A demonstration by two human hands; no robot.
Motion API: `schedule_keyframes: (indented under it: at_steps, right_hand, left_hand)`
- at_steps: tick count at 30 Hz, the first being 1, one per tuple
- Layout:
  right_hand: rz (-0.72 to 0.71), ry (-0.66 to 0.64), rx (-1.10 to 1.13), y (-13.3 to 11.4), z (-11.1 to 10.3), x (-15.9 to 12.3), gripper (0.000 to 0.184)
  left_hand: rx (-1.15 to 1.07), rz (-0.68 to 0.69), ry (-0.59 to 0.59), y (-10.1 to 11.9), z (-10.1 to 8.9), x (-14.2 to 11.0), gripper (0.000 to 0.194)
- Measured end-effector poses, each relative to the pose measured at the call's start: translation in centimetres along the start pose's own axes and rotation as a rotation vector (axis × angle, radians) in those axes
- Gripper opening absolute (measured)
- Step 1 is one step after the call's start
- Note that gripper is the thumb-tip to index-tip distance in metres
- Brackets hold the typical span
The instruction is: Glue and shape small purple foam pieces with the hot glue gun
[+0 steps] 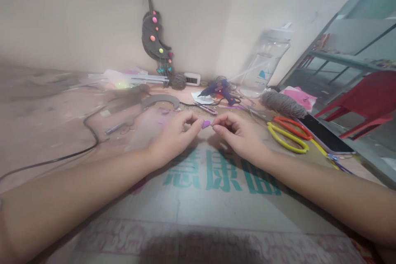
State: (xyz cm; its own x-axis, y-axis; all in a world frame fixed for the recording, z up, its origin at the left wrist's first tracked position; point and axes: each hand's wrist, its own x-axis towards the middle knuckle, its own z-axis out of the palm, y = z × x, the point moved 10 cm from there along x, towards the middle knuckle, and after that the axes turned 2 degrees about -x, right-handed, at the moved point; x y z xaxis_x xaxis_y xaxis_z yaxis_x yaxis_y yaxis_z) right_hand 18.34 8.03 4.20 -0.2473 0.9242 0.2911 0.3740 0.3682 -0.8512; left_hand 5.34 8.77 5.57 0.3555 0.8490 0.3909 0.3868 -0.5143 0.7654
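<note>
My left hand [181,134] is closed in a pinch on a small purple piece [206,124], perhaps felt or foam, which sticks out past the fingertips. Close on its right, my right hand [236,132] is also pinched, its thumb and forefinger on what looks like a thin dark strand at the piece's tip; the strand is too fine to tell its kind. Both hands hover over a cardboard sheet [198,210] printed with large green characters. Just beyond the fingers lie small pink-handled snips [208,109] and a dark blue glue gun [218,90].
Scissors [289,136] with red and yellow handles lie right, beside a phone [324,134] and grey yarn [283,104]. A water bottle [262,66] stands behind. A black cord [89,132] crosses the left side. A grey crescent ornament [151,37] hangs on the wall.
</note>
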Motion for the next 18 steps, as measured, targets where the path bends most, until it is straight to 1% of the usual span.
schedule_keyframes:
  at_steps: [4,10,18]
  right_hand:
    - [-0.021,-0.005,-0.067,-0.39,-0.06,-0.15,0.014]
    - [0.033,-0.055,-0.042,0.01,0.46,-0.41,0.018]
    - [0.005,-0.086,-0.058,-0.1,0.69,-0.39,0.02]
  left_hand:
    - [0.02,0.018,0.004,0.1,-0.06,0.0,0.021]
    - [0.023,0.005,0.009,-0.05,-0.13,0.01,0.022]
    - [0.036,0.03,0.021,-0.04,-0.24,-0.03,0.022]
